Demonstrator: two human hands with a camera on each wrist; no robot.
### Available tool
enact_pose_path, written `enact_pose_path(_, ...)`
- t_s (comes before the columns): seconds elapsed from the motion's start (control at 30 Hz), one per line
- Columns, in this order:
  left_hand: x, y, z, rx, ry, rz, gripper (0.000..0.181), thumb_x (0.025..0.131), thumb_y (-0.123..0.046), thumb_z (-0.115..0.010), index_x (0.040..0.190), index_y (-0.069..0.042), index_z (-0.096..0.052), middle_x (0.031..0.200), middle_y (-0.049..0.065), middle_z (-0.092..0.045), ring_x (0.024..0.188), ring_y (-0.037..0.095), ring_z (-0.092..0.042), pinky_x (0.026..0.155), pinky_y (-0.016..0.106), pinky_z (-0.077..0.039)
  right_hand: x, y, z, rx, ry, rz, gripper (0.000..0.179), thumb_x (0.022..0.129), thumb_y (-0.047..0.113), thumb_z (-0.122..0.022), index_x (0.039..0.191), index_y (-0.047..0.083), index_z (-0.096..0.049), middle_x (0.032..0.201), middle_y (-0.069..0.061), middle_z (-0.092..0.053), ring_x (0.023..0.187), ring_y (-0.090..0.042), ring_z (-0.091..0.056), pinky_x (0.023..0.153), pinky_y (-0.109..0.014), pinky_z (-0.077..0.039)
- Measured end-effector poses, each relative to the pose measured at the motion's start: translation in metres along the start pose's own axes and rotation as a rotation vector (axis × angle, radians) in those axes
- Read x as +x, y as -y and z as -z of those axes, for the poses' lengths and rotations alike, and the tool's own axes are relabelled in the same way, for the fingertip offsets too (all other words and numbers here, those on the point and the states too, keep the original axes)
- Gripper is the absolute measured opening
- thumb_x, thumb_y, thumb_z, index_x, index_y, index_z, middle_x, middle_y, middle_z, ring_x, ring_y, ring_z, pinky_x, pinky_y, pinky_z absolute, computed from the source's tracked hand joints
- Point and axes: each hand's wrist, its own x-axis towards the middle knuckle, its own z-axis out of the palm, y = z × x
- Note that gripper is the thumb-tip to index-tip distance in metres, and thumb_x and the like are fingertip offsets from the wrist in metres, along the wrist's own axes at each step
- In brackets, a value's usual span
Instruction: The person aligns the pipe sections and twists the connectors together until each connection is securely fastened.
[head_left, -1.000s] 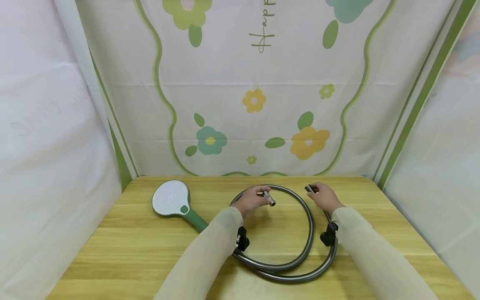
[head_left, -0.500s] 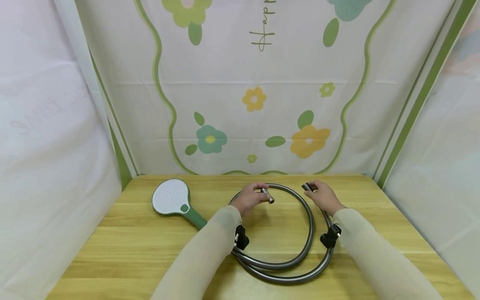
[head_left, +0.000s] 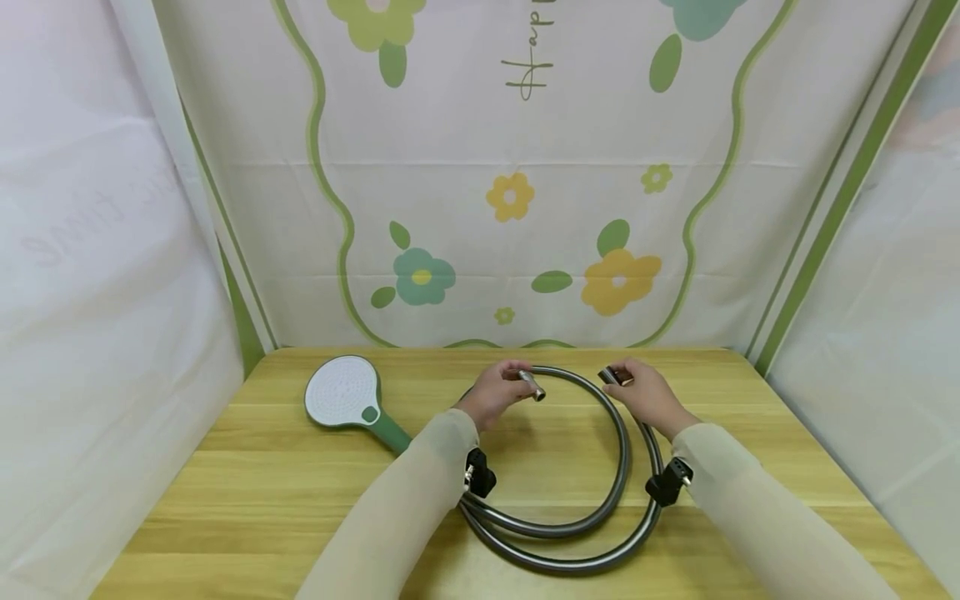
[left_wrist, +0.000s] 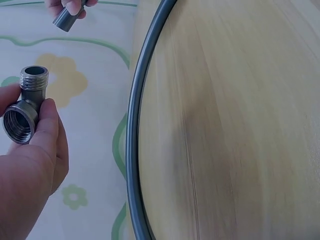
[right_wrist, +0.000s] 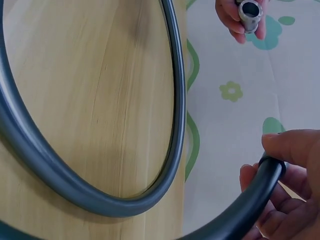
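Observation:
In the head view my left hand holds a small metal threaded pipe fitting above the table. The left wrist view shows this fitting pinched between thumb and fingers, its outer-threaded end up and its wider, inner-threaded opening facing the camera. To the right, my right hand pinches a dark grey shower hose close to its end collar. A gap separates the collar from the fitting. A green-handled shower head lies on the left, white spray face up; my left sleeve hides the end of its handle.
The hose lies in a loop on the wooden table, passing beneath both forearms. A floral cloth hangs behind the table's far edge, and pale cloth walls stand on either side. Black camera mounts sit at both wrists.
My right hand has brought the hose's end slightly left, and the hose's outer bend has shifted with it. My left hand has risen a little with the fitting. The shower head stays put.

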Motion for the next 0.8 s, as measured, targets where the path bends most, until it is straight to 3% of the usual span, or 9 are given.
enact_pose_path(0.57, -0.006, 0.000, 0.002, -0.033, -0.007, -0.016, 0.053, 0.088, -0.002, -0.065, 0.138, -0.003, -0.048, 0.131, 0.020, -0.053, 0.117, 0.027, -0.055, 0.100, 0.037, -0.047, -0.011, 0.004, -0.001, 0.038, 0.002, 0.012, 0.041, 0.095, 0.016, -0.061, 0.129, -0.007, -0.052, 0.114, -0.021, -0.061, 0.094, -0.029, -0.060, 0.071, -0.037, -0.052)
enact_pose_path(0.8, -0.008, -0.004, 0.000, -0.033, -0.003, -0.035, 0.053, 0.087, -0.001, -0.065, 0.137, -0.001, -0.048, 0.125, 0.016, -0.056, 0.115, 0.026, -0.056, 0.100, 0.038, -0.047, -0.015, 0.006, 0.001, 0.020, 0.008, 0.031, 0.045, 0.096, 0.016, -0.059, 0.132, -0.009, -0.050, 0.114, -0.022, -0.060, 0.096, -0.032, -0.060, 0.070, -0.036, -0.053)
